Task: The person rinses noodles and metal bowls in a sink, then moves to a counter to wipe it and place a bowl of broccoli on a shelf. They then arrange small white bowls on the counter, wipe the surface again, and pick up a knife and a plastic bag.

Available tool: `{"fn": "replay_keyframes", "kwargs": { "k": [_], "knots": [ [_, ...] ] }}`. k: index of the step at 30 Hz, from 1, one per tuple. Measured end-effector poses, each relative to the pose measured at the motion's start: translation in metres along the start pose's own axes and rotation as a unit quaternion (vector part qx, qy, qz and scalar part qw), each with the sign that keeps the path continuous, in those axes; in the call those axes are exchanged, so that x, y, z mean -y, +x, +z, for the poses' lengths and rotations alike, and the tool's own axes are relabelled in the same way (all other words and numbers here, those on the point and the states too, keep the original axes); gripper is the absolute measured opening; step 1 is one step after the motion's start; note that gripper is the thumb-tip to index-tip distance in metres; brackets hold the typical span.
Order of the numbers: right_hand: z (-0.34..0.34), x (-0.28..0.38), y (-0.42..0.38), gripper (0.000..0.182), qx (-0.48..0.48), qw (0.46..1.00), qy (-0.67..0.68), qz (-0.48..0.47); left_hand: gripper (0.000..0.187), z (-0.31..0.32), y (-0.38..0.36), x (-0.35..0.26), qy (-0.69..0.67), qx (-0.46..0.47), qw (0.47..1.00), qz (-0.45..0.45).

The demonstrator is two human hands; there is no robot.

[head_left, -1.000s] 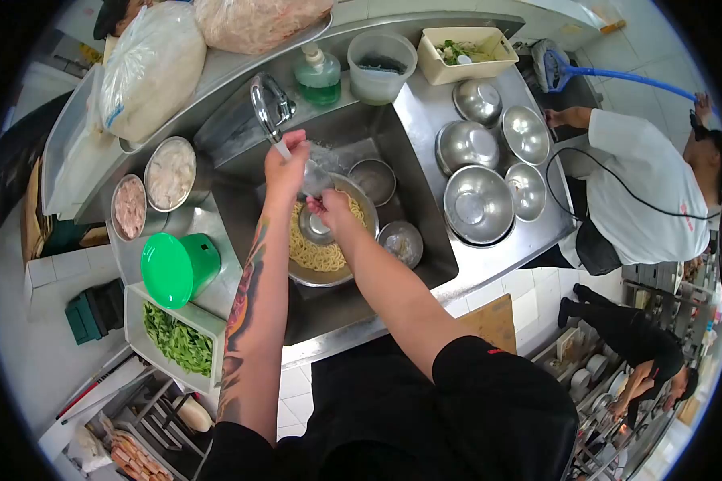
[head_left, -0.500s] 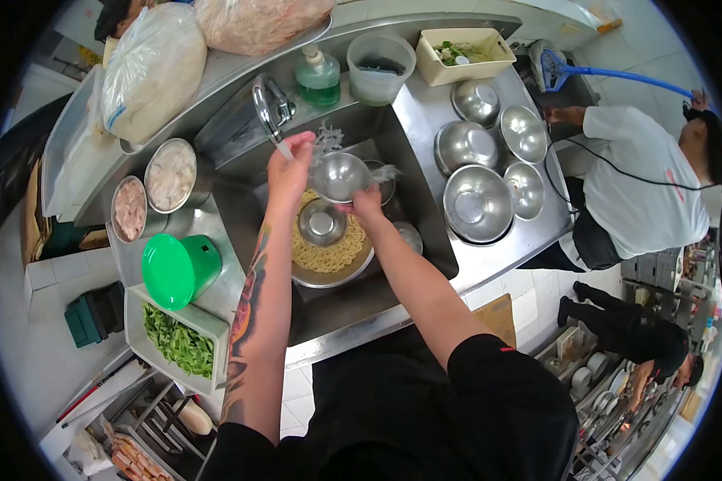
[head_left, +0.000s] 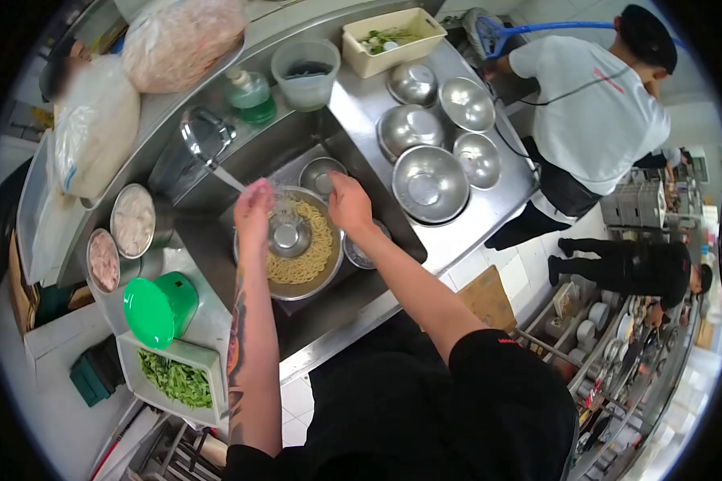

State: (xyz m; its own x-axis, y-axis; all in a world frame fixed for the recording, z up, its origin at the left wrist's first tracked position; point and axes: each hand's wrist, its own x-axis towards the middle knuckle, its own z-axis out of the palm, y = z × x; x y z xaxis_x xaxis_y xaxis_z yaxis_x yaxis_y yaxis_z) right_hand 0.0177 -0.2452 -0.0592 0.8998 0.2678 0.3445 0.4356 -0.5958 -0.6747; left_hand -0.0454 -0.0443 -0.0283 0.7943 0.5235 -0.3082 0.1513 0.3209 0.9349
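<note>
Water runs from the faucet (head_left: 204, 136) onto my left hand (head_left: 253, 210), whose fingers are bunched together; what they hold, if anything, is hidden. Just below, a small metal bowl (head_left: 289, 234) sits on yellow noodles (head_left: 301, 268) in a large metal bowl (head_left: 338, 268) in the sink. My right hand (head_left: 350, 202) is bent at the near right rim of another small metal bowl (head_left: 319, 170); whether it grips that rim is hidden. Splashing water blurs the space between the hands. A further metal bowl (head_left: 371, 247) lies under my right forearm.
Several metal bowls (head_left: 431, 184) stand on the right counter. On the left are tubs of pale meat (head_left: 133, 220), a green lidded container (head_left: 148, 313) and a bin of leafy greens (head_left: 175, 378). A soap bottle (head_left: 251, 98) stands behind the sink. A co-worker (head_left: 582, 112) is at the right.
My hands have moved apart. The small bowl my right hand held up is no longer raised; a bowl now sits lower by that hand. The camera view has shifted right.
</note>
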Motion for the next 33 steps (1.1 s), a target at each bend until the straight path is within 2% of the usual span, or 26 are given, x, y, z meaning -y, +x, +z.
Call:
{"fn": "replay_keyframes", "kwargs": {
  "k": [1,2,3,5,7,9,10,11,12,13,15,16,18,21,22,23,24,25,26,27,28,30,31,33],
  "knots": [
    [-0.030,0.016,0.006,0.034,-0.002,1.000,-0.006,0.002,0.021,0.007,0.007,-0.004,0.000,-0.006,1.000,0.017],
    [-0.070,0.034,0.015,0.033,-0.011,1.000,-0.005,-0.026,0.019,0.008,0.017,0.002,0.054,-0.011,0.998,0.033],
    [-0.106,0.043,0.023,0.033,-0.021,0.998,-0.004,-0.055,0.019,0.021,0.015,0.000,0.051,-0.007,0.998,0.032],
    [-0.167,0.035,0.034,0.034,-0.081,0.994,-0.055,-0.058,0.023,0.066,0.000,-0.006,0.133,0.075,0.988,0.018],
    [-0.219,0.001,0.038,0.030,-0.084,0.989,-0.121,-0.025,0.034,0.126,-0.017,0.013,0.221,0.158,0.961,0.046],
    [-0.254,-0.028,0.025,0.028,-0.069,0.976,-0.184,0.092,0.041,0.182,-0.035,0.027,0.330,0.182,0.917,0.129],
    [-0.262,-0.048,0.013,0.028,-0.070,0.976,-0.185,0.090,0.040,0.203,-0.045,0.025,0.394,0.167,0.888,0.169],
    [-0.263,-0.072,-0.005,0.035,-0.027,0.971,-0.151,0.182,0.040,0.218,-0.052,0.024,0.456,0.151,0.852,0.207],
    [-0.267,-0.083,-0.020,0.043,0.017,0.955,-0.117,0.273,0.034,0.230,-0.052,0.026,0.457,0.140,0.859,0.181],
    [-0.270,-0.062,-0.026,0.061,0.031,0.903,0.091,0.418,0.034,0.237,-0.053,0.024,0.456,0.141,0.860,0.180],
    [-0.257,-0.076,-0.050,0.071,0.034,0.861,0.202,0.465,0.027,0.243,-0.052,0.018,0.457,0.185,0.857,0.152],
    [-0.254,-0.072,-0.053,0.071,0.033,0.860,0.204,0.466,0.022,0.242,-0.056,0.014,0.439,0.173,0.860,0.193],
    [-0.245,-0.065,-0.056,0.067,-0.035,0.821,0.276,0.500,0.020,0.234,-0.058,0.004,0.413,0.159,0.875,0.199],
    [-0.233,-0.069,-0.059,0.060,0.004,0.813,0.322,0.486,0.018,0.206,-0.058,-0.003,0.372,0.117,0.898,0.202],
    [-0.231,-0.062,-0.056,0.044,0.017,0.808,0.325,0.491,0.018,0.193,-0.056,0.000,0.368,0.091,0.909,0.171],
    [-0.224,-0.066,-0.060,0.044,0.022,0.807,0.328,0.490,0.018,0.179,-0.053,0.005,0.362,0.063,0.920,0.138],
    [-0.215,-0.075,-0.067,0.040,0.013,0.817,0.330,0.472,0.016,0.165,-0.044,0.024,0.328,0.060,0.925,0.182],
    [-0.208,-0.081,-0.068,0.037,0.005,0.828,0.333,0.452,0.016,0.157,-0.041,0.026,0.330,0.050,0.925,0.183],
    [-0.204,-0.088,-0.068,0.039,0.003,0.798,0.362,0.482,0.016,0.151,-0.037,0.029,0.258,0.060,0.960,0.089],
    [-0.200,-0.085,-0.067,0.039,0.010,0.799,0.364,0.479,0.016,0.146,-0.035,0.028,0.180,0.071,0.981,-0.005],
    [-0.197,-0.081,-0.067,0.039,0.003,0.797,0.365,0.481,0.016,0.142,-0.038,0.015,0.178,0.063,0.982,-0.004],
    [-0.189,-0.070,-0.066,0.039,0.006,0.802,0.362,0.475,0.021,0.134,-0.049,-0.006,0.064,0.059,0.993,-0.085],
    [-0.179,-0.063,-0.064,0.039,0.008,0.802,0.361,0.476,0.021,0.128,-0.050,-0.004,0.063,0.058,0.993,-0.086],
    [-0.155,-0.051,-0.055,0.036,-0.023,0.792,0.391,0.469,0.023,0.113,-0.048,-0.001,0.141,0.147,0.978,0.040]
  ]
}}
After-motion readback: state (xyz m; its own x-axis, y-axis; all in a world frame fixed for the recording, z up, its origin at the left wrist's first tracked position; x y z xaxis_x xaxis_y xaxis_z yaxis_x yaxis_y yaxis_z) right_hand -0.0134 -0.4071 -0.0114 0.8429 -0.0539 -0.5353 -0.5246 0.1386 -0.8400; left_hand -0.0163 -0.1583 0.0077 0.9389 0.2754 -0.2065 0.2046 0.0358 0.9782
